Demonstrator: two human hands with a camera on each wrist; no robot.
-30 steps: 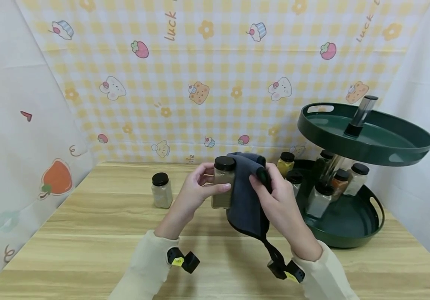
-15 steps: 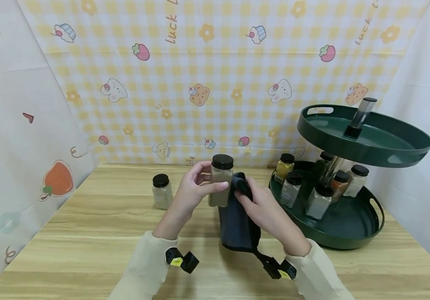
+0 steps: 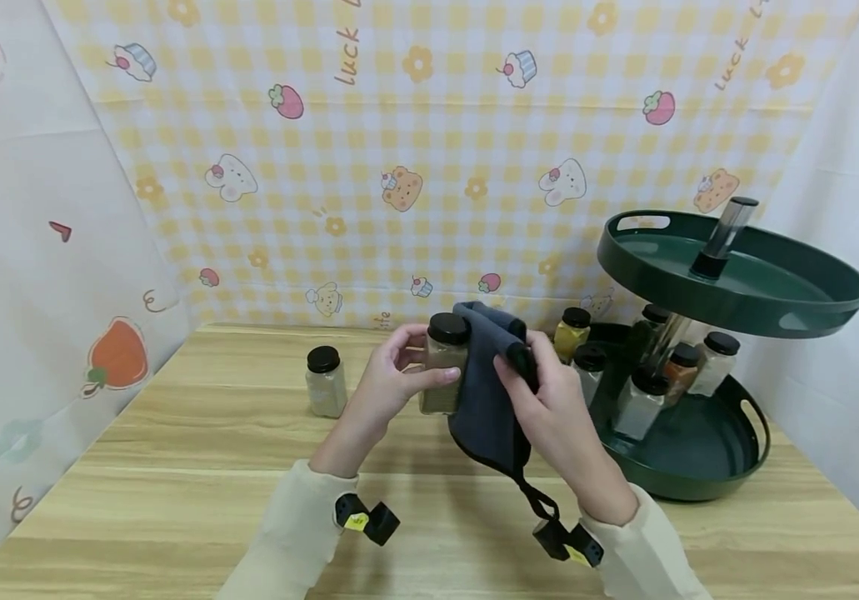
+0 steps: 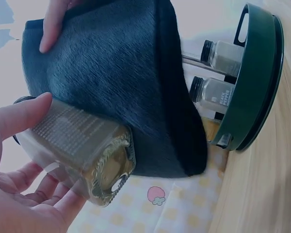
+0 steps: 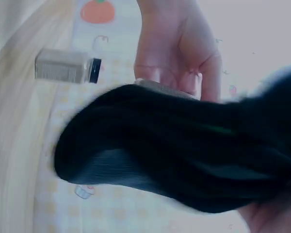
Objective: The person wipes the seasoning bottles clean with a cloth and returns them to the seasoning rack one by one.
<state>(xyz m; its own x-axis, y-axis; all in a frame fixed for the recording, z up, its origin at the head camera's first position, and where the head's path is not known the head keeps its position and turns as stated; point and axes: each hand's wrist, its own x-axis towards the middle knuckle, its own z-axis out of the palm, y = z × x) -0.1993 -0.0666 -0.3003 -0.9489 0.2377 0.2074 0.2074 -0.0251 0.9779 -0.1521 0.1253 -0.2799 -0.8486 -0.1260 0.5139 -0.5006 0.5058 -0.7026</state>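
A square glass spice jar (image 3: 440, 379) with a black lid is held upright above the table by my left hand (image 3: 392, 375), thumb across its front and fingers behind. In the left wrist view the jar (image 4: 82, 145) shows fine print on one side and a clear bottom. My right hand (image 3: 549, 400) grips a dark grey cloth (image 3: 489, 392) with black edging. The cloth lies against the jar's right side and hangs below it. In the right wrist view the blurred cloth (image 5: 150, 141) hides most of the jar and of the right hand's fingers.
Another black-lidded jar (image 3: 327, 383) stands on the wooden table (image 3: 197, 483) to the left. At the right is a green two-tier tray stand (image 3: 706, 467) with several spice jars on its lower tier. A patterned cloth backdrop (image 3: 444, 167) rises behind the table.
The cloth in my right hand went down along the jar's side, then came back up to nearly where it was. My left hand kept hold of the jar with little movement.
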